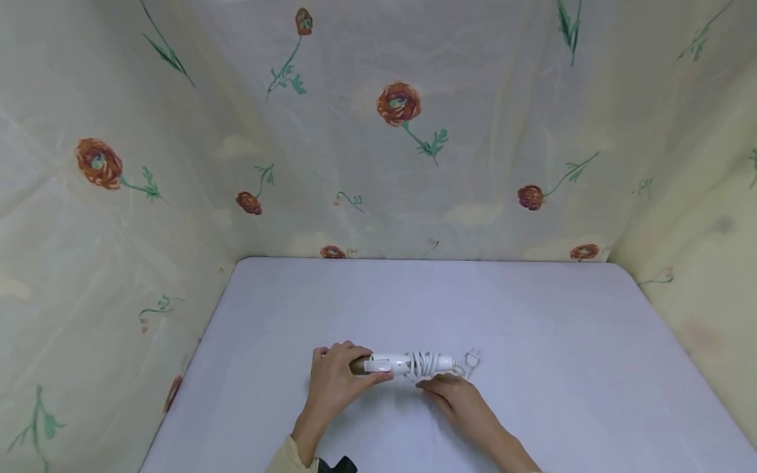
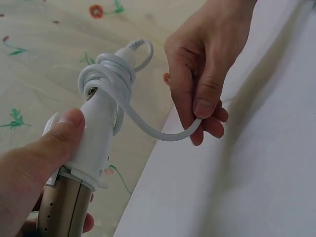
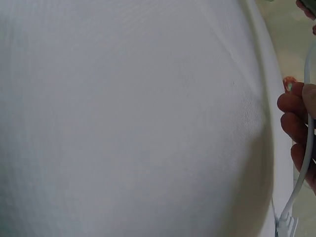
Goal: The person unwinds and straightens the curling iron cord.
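Observation:
A hair-iron-like tool with a white handle (image 2: 94,131) and a brown-gold barrel (image 2: 61,205) lies across the left hand (image 1: 336,376), whose thumb and fingers grip it where handle and barrel meet. White cord (image 2: 111,79) is wound in several loops around the handle's far end. Between thumb and fingers, the right hand (image 2: 210,64) pinches a slack length of that cord, which hangs in a curve from the coils. In the right wrist view the cord (image 3: 307,143) runs through the right hand (image 3: 298,123) down to the plug (image 3: 285,226).
The white table (image 1: 378,295) spreads under both hands. Floral sheeting (image 1: 355,144) rises behind it and at both sides. A small black object (image 1: 338,465) shows at the bottom edge of the head view, beside the left sleeve (image 1: 291,458).

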Demonstrator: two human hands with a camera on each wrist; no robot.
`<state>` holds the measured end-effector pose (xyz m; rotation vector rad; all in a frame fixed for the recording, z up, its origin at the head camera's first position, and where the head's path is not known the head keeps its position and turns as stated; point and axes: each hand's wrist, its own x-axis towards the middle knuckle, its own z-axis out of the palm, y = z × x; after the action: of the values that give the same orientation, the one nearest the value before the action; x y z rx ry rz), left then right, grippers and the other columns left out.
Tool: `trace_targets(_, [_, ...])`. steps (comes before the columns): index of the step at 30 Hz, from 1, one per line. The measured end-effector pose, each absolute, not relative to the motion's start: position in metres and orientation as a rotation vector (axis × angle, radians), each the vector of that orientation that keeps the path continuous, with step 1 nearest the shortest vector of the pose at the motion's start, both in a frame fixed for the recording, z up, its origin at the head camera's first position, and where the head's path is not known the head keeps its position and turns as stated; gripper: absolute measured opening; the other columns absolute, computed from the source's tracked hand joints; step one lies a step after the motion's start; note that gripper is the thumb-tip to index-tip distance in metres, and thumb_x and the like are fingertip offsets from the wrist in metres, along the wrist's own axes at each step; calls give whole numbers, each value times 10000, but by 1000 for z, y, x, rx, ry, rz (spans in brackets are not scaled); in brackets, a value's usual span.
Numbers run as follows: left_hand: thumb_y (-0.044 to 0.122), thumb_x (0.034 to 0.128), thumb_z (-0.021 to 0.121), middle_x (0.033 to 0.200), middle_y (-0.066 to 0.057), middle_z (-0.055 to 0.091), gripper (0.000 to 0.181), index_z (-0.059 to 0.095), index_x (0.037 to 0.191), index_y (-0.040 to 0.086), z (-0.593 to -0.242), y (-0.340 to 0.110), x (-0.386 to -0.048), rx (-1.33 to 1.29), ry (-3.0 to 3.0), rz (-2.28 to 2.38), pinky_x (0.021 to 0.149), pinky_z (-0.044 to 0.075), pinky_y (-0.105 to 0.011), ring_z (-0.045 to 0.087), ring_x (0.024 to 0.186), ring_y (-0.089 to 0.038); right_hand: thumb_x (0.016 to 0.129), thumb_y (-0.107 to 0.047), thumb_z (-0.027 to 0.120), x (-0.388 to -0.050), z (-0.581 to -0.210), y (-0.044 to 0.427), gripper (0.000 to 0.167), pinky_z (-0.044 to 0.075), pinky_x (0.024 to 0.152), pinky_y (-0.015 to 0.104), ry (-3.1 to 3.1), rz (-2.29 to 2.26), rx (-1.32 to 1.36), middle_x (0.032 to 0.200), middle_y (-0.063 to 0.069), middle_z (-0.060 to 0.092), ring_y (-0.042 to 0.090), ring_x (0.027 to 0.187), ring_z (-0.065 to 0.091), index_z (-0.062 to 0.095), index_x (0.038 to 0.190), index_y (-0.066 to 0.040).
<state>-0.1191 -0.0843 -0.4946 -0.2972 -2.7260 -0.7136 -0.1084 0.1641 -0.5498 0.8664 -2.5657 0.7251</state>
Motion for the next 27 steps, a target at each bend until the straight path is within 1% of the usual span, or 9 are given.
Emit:
trace_targets(6, [730, 597, 691, 793, 119, 665, 560, 744, 901, 263, -496, -83, -119, -259, -2722, -734, 769, 299, -339, 557, 719, -72, 813, -67, 711, -104, -552, 158, 250, 534, 796, 298, -2555, 789, 919, 1055, -32, 708, 144, 971, 675, 695, 1038, -175])
trace_targets(14, [728, 601, 694, 792, 122, 656, 567, 741, 926, 266, -496, -85, -121, -244, -2774, -732, 782, 303, -349, 564, 728, -73, 873, -64, 653, -96, -552, 155, 292, 524, 829, 267, -2663, 917, 833, 1116, -97, 676, 87, 1001, 657, 644, 1130, -202])
trace_targets(16, [729, 604, 691, 791, 120, 654, 570, 740, 931, 264, -496, -85, -122, -241, -2785, -731, 783, 305, -353, 562, 727, -75, 880, -61, 645, -94, -553, 155, 286, 524, 823, 269, -2663, 930, 835, 1109, -106, 668, 87, 999, 654, 642, 1126, -205])
trace_targets(19, [731, 602, 691, 801, 112, 663, 573, 741, 924, 259, -496, -85, -121, -225, -2786, -730, 788, 313, -364, 568, 732, -84, 872, -44, 649, -92, -552, 154, 270, 523, 794, 258, -2641, 927, 850, 1065, -115, 656, 75, 964, 653, 638, 1092, -200])
trace_targets(22, [719, 597, 704, 812, 106, 673, 565, 741, 917, 255, -495, -85, -122, -207, -2770, -719, 793, 320, -371, 575, 738, -91, 869, -21, 641, -91, -549, 152, 258, 511, 749, 223, -2628, 962, 852, 1022, -126, 643, 25, 900, 632, 625, 1061, -191])
trace_targets(27, [695, 599, 726, 823, 111, 680, 546, 743, 927, 259, -496, -86, -122, -191, -2763, -701, 798, 321, -368, 581, 750, -90, 862, -1, 635, -89, -548, 148, 230, 482, 668, 184, -2604, 1044, 849, 973, -71, 656, -33, 791, 556, 622, 1037, -150])
